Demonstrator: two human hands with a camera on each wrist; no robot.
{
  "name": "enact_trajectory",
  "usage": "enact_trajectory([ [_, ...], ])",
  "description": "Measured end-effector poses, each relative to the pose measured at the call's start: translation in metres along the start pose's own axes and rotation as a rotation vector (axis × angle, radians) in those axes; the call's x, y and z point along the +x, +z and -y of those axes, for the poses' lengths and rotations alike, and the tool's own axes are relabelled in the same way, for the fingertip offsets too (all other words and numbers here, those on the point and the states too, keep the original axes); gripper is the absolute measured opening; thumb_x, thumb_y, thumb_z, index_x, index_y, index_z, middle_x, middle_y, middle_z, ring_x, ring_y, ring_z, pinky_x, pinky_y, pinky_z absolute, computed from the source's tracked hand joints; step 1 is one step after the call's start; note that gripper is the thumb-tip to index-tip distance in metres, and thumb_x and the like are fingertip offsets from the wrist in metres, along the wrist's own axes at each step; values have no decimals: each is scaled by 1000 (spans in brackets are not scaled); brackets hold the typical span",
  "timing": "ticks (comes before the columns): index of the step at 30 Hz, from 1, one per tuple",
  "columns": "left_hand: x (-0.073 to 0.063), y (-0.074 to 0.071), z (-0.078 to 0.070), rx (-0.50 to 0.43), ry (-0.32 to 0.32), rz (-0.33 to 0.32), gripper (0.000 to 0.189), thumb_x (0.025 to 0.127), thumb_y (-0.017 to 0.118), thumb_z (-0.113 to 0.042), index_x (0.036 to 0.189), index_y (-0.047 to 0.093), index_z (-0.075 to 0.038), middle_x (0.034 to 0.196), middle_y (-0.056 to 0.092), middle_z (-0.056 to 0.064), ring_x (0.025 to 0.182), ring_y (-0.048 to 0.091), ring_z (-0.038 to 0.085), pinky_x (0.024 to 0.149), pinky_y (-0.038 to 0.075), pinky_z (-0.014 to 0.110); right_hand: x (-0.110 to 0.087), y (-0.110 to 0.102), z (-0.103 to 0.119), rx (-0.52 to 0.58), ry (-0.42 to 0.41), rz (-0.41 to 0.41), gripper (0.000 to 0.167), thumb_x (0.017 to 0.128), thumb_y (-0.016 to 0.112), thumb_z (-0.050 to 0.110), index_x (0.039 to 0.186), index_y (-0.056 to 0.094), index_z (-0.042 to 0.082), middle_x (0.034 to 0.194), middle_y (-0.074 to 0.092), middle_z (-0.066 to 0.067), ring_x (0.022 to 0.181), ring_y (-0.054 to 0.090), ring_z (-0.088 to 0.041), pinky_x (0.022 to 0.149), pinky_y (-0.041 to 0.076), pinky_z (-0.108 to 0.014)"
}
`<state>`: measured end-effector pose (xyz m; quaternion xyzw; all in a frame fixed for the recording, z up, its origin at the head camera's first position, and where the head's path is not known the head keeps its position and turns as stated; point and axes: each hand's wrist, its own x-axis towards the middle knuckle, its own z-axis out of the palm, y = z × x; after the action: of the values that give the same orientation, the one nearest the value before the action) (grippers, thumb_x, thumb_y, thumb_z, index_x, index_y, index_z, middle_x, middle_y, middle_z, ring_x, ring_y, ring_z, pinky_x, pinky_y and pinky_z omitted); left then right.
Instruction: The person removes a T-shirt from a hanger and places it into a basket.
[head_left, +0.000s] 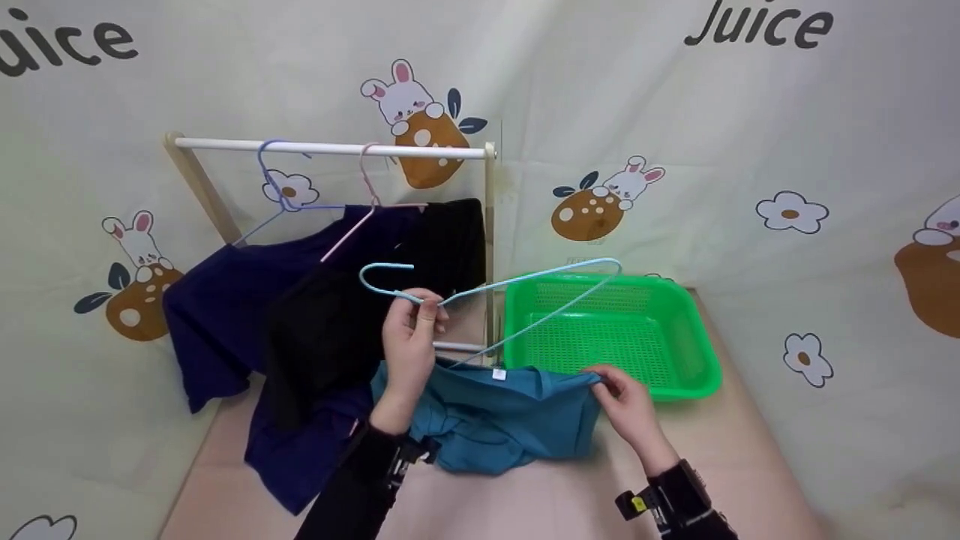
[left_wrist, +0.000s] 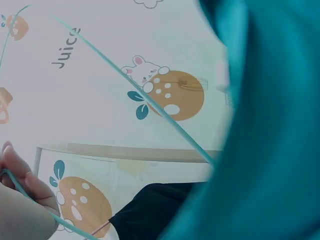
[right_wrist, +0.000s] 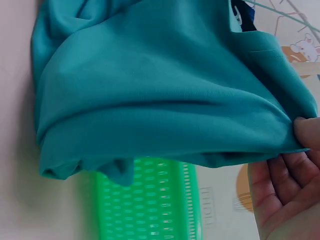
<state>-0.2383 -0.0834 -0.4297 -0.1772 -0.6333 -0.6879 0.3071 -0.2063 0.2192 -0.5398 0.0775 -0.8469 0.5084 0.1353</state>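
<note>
Teal soft-fabric garment [head_left: 517,420] hangs bunched between the two arms, in front of the green perforated plastic basket [head_left: 705,337]. A small white label [head_left: 499,374] shows at its upper edge. Handling estimate: light, limp, quick to fold on itself; not fragile, little slip. Best hold: corners of the upper edge, pinched so the cloth stays spread.

Right hand [head_left: 626,405]: thumb and forefinger pinch the upper right corner; the other fingers lie close together below it.

Left hand [head_left: 409,330]: thumb and fingers pinch the light-blue thin wire hanger [head_left: 529,276] at its neck, below the hook. Hanger judged light, fairly stiff, a little springy; the neck seems a sound grip. Its lower wire runs down behind the garment's upper edge; how far in, cannot tell. The other end sticks out over the basket.

Surroundings: white-barred wooden rack [head_left: 225,142] behind, carrying a navy cloth garment [head_left: 225,300] on a violet-blue hanger [head_left: 319,207] and a black cloth garment [head_left: 322,337] on a pink hanger [head_left: 349,234]. Obstruction: the black cloth crowds the left hand's side; the hook could snag it.
</note>
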Motion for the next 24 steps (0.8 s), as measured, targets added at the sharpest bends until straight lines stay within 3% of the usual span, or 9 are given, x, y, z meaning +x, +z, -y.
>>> enact_trajectory([
  [7,1,0,0,-128,55,-23,31,103,49,-13,98,51,17,76,54,8,64,51,18,59,44,24,-5,9,-14,-8,49,58,24,88,64,-7,107,73,6,105,72,-10,92,68,-24,80,53,-30],
  [15,15,-18,-2,-49,148,-126,15,100,47,4,96,53,18,76,56,11,65,52,13,60,44,21,-15,6,-36,-3,74,57,21,89,63,-9,107,71,1,107,71,-15,98,67,-30,87,52,-37],
  [20,22,-35,-4,10,141,-214,11,98,45,12,95,54,19,74,57,10,62,50,14,60,43,21,-21,-3,-46,9,111,41,18,92,62,-7,107,70,-2,107,70,-17,100,67,-31,86,53,-37],
  [24,27,-47,-5,54,111,-331,12,99,47,9,95,55,18,73,57,7,60,50,13,59,43,21,-26,-8,-52,34,158,33,19,92,61,-8,109,69,-4,107,70,-19,96,67,-29,78,55,-30],
])
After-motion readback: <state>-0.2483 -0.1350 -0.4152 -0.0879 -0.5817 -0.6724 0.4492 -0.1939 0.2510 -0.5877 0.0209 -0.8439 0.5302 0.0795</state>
